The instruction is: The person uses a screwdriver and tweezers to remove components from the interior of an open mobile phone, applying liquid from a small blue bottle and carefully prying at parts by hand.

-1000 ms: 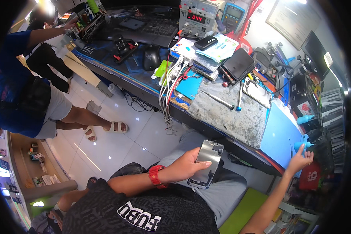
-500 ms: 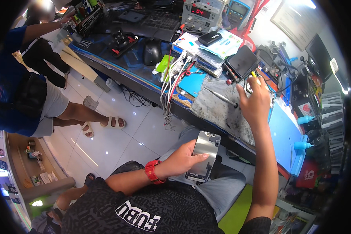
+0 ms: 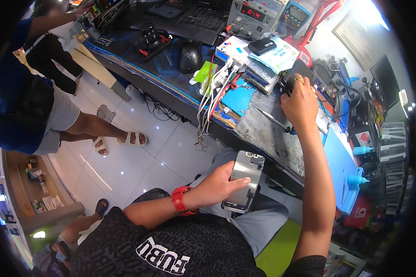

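My left hand [image 3: 216, 187] grips a phone screen assembly [image 3: 246, 170], its silvery metal back facing up and the thumb lying across it. This part is held above my lap, apart from the bench. My right hand [image 3: 301, 104] is over the bench with its fingers curled in at a dark, flat, phone-like object [image 3: 302, 68]. The fingertips are partly hidden, so what lies between them cannot be made out. Just left of that hand, a slim metal-tipped tool [image 3: 271, 117] rests on a stained grey work mat [image 3: 268, 138].
White cables [image 3: 213, 99] hang over the bench's front edge. Behind them are stacked boxes and packets [image 3: 275, 57], a mouse [image 3: 190, 56] and a power supply [image 3: 252, 18]. A blue mat [image 3: 339, 154] lies right of my forearm. Another person [image 3: 55, 108] stands at the left.
My right hand has moved farther over the bench, onto the dark phone-like object, and its fingers have curled in. My left hand still holds the screen assembly. The view has shifted slightly.
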`<state>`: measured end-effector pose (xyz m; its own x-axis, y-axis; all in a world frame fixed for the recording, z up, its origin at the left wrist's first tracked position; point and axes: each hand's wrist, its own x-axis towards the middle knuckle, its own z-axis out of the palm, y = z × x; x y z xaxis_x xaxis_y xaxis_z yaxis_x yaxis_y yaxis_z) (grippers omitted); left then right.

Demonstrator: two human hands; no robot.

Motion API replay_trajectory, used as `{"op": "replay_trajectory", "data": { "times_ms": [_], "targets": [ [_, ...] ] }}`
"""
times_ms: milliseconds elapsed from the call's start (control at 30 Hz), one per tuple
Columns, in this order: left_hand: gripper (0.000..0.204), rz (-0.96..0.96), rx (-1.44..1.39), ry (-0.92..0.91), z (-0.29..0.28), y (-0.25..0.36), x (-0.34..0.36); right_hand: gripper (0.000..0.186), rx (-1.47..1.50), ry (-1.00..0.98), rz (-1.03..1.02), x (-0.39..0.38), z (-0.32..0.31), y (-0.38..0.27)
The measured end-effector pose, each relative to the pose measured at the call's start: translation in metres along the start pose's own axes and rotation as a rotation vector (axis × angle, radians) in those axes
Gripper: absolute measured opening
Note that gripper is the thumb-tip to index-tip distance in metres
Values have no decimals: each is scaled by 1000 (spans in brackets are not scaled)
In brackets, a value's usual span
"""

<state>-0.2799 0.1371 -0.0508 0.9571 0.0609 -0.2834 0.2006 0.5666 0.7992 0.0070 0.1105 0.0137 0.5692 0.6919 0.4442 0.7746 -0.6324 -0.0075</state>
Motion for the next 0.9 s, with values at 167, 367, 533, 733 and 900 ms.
{"op": "replay_trajectory", "data": {
  "times_ms": [167, 367, 533, 733, 900],
  "targets": [
    [28, 65, -25, 53, 1, -3, 1, 51, -32, -69, 25, -6, -6, 3],
    [28, 123, -14, 64, -1, -1, 2, 47, 55, -70, 26, -5, -11, 1],
    [30, 135, 7, 64, -2, 8, 1, 35, 68, 94, -176, 17, 0, 3],
    [35, 72, -70, 75, -2, 16, -3, 33, -25, -189, -155, 30, 17, 2],
    [37, 50, -69, 75, -3, 16, -3, 36, -131, -296, -187, 33, 14, 1]
  ]
}}
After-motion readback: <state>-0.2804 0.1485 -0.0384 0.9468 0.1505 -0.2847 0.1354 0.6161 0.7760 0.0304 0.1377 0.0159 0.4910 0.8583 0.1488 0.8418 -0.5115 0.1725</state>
